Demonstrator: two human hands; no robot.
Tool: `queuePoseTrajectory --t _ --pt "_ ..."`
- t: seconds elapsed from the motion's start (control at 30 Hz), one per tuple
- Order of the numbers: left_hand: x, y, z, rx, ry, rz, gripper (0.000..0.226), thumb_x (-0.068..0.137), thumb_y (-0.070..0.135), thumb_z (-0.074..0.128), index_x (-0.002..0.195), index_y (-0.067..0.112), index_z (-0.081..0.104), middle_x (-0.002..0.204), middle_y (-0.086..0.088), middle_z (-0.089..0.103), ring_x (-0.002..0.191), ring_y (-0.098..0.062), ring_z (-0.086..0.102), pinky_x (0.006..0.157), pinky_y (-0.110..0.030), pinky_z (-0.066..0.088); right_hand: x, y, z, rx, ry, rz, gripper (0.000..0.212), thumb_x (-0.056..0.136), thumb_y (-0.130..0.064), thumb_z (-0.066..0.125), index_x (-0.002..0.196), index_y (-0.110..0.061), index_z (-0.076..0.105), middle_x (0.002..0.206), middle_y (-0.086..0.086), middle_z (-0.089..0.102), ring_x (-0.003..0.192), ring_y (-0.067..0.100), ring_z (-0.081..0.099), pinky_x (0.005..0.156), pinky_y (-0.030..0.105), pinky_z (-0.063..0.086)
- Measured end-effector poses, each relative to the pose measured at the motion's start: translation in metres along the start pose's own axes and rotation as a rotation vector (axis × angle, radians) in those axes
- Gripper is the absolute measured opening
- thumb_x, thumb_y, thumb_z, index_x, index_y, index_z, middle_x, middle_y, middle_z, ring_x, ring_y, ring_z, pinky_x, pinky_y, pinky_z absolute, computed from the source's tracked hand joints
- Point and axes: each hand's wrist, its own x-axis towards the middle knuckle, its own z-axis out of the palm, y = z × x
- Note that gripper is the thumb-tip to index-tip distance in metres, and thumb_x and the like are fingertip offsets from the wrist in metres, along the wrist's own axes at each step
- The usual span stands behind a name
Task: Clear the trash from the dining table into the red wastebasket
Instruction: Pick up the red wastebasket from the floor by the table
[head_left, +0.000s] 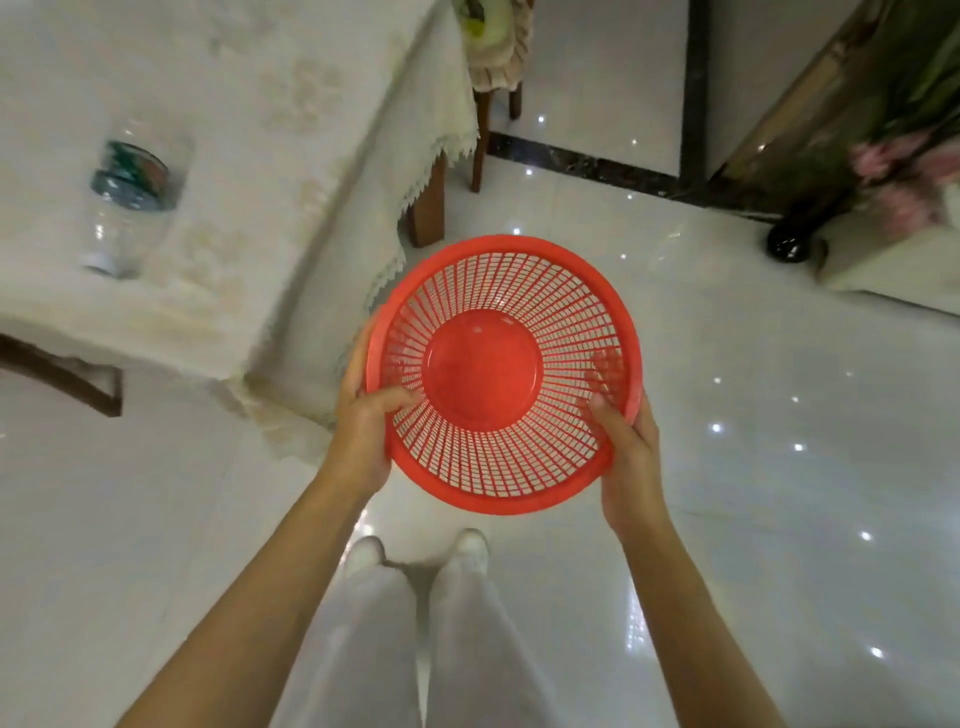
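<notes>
The red wastebasket (501, 291), round with slatted walls and a solid bottom, hangs above the floor to the right of the dining table's corner. Nothing lies inside it. My left hand (363, 415) grips its left rim, thumb inside. My right hand (623, 441) grips the right rim, fingers showing through the slats. A clear plastic bottle (127, 202) with a green and blue label lies on its side on the dining table (270, 156), which is covered by a cream lace-edged cloth.
A wooden table leg (428, 202) and a chair (498, 62) stand behind the basket. A dark chair part (67, 379) shows at the left edge. A cabinet with pink flowers (904, 182) stands at the right. Glossy white floor tiles (779, 467) spread below.
</notes>
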Motion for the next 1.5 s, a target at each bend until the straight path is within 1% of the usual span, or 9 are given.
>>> queuePoseTrajectory --t 0.13,0.3,0.4,0.8,0.97,1.1,1.17,1.33,1.5 --pt "-0.033 0.042 -0.01 -0.036 -0.012 0.079 0.074 0.056 -0.012 0.052 0.118 0.027 0.06 0.1 0.0 0.072 0.087 -0.016 0.071 0.063 -0.034 0.059 -0.038 -0.029 0.022 -0.015 -0.055 -0.056 0.048 0.085 -0.016 0.057 0.132 -0.015 0.049 0.125 0.011 0.063 0.113 0.029 0.062 0.091 0.045 0.053" --pt "-0.057 0.091 -0.048 -0.073 -0.033 0.148 0.074 0.054 -0.011 0.047 0.117 0.026 0.061 0.096 0.005 0.075 0.087 -0.014 0.07 0.068 -0.032 0.061 -0.071 -0.039 0.073 -0.031 -0.101 -0.122 0.05 0.083 -0.02 0.057 0.133 -0.018 0.048 0.124 0.007 0.064 0.11 0.025 0.064 0.089 0.043 0.055" --pt "-0.063 0.119 -0.083 -0.089 -0.027 0.158 0.073 0.062 -0.015 0.046 0.121 0.026 0.06 0.102 0.001 0.073 0.095 -0.022 0.068 0.072 -0.038 0.059 -0.083 -0.039 0.116 -0.01 -0.121 -0.169 0.048 0.082 -0.017 0.059 0.13 -0.017 0.051 0.119 0.006 0.066 0.108 0.024 0.065 0.085 0.039 0.056" --pt "-0.021 0.202 -0.17 -0.128 0.013 0.242 0.068 0.059 -0.005 0.049 0.119 0.026 0.062 0.112 -0.007 0.068 0.095 -0.022 0.068 0.066 -0.035 0.059 -0.065 -0.046 0.25 -0.08 -0.192 -0.289 0.047 0.084 -0.013 0.06 0.13 -0.013 0.051 0.121 0.01 0.064 0.11 0.024 0.063 0.09 0.037 0.055" --pt "0.03 0.22 -0.173 -0.132 0.068 0.276 0.077 0.061 -0.004 0.05 0.134 0.018 0.054 0.13 -0.015 0.061 0.111 -0.033 0.062 0.072 -0.036 0.059 -0.013 -0.061 0.283 -0.151 -0.262 -0.301 0.049 0.083 -0.018 0.06 0.13 -0.013 0.05 0.119 0.006 0.065 0.106 0.017 0.065 0.086 0.029 0.055" --pt "0.091 0.236 -0.156 -0.122 0.096 0.304 0.08 0.059 -0.007 0.052 0.135 0.017 0.054 0.133 -0.016 0.059 0.119 -0.036 0.058 0.081 -0.042 0.058 0.059 -0.082 0.3 -0.2 -0.316 -0.306 0.044 0.091 -0.008 0.058 0.134 -0.011 0.047 0.119 0.004 0.065 0.103 0.009 0.066 0.078 0.019 0.054" --pt "0.128 0.244 -0.142 -0.118 0.111 0.315 0.081 0.059 -0.009 0.053 0.136 0.017 0.053 0.134 -0.016 0.059 0.118 -0.036 0.059 0.079 -0.042 0.059 0.104 -0.093 0.308 -0.222 -0.343 -0.291 0.041 0.093 -0.007 0.054 0.134 -0.012 0.047 0.117 0.001 0.065 0.1 0.005 0.067 0.074 0.015 0.053" --pt "0.221 0.269 -0.105 -0.143 0.196 0.325 0.075 0.063 -0.006 0.052 0.134 0.02 0.055 0.126 -0.01 0.065 0.109 -0.03 0.064 0.071 -0.039 0.059 0.222 -0.117 0.334 -0.31 -0.436 -0.226 0.039 0.095 -0.018 0.054 0.133 -0.017 0.048 0.124 0.004 0.063 0.108 0.012 0.064 0.076 0.018 0.054" --pt "0.283 0.299 -0.093 -0.179 0.345 0.364 0.071 0.066 -0.009 0.048 0.129 0.022 0.059 0.12 -0.006 0.066 0.099 -0.021 0.068 0.066 -0.034 0.06 0.325 -0.139 0.382 -0.413 -0.575 -0.2 0.032 0.1 -0.045 0.03 0.126 -0.044 0.049 0.124 -0.022 0.058 0.114 -0.002 0.056 0.091 0.02 0.05"
